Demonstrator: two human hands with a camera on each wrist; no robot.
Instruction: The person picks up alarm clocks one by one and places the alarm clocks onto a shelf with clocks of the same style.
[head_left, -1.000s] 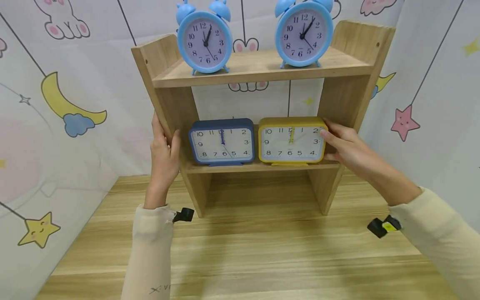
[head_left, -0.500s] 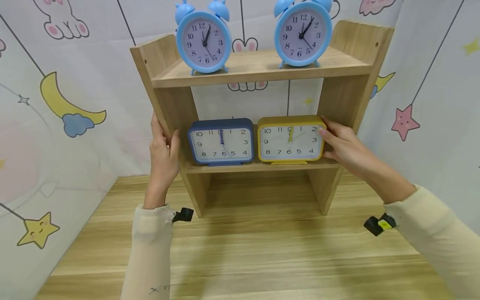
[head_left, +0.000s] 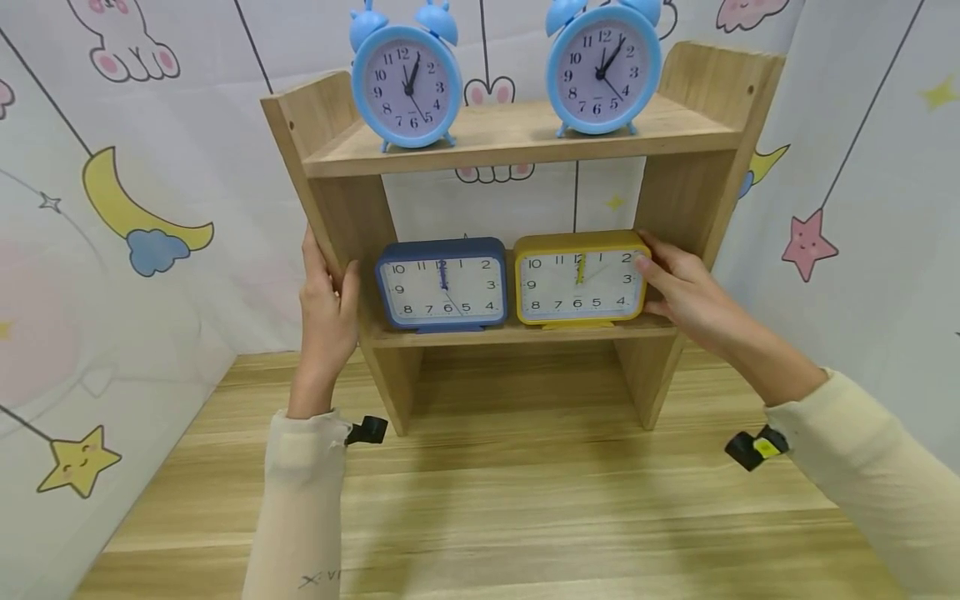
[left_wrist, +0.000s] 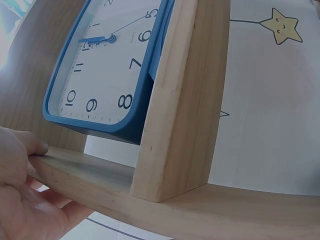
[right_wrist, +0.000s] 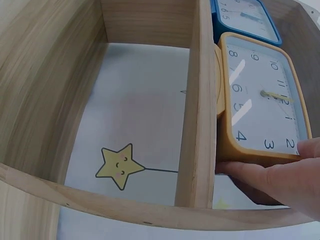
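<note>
A yellow rectangular clock (head_left: 577, 279) stands on the middle board of a wooden shelf (head_left: 525, 148). My right hand (head_left: 693, 292) grips its right end, the thumb on the front by the 2 and fingers behind. In the right wrist view the fingertips sit at the side of the yellow clock (right_wrist: 265, 100). To its left, a blue rectangular clock (head_left: 444, 285) stands on the same board. My left hand (head_left: 327, 321) grips the shelf's left side panel, thumb on the inner face and fingers outside, as the left wrist view shows beside the blue clock (left_wrist: 102, 60).
Two light-blue twin-bell alarm clocks, one on the left (head_left: 408, 87) and one on the right (head_left: 602, 73), stand on the top board. The shelf stands on a wood-grain table (head_left: 495, 508). Behind it hangs a white cloth (head_left: 247, 275) with printed moons, stars and animals.
My right hand has moved slightly left with the yellow clock, which sits a little nearer the blue one. My left hand stays on the side panel.
</note>
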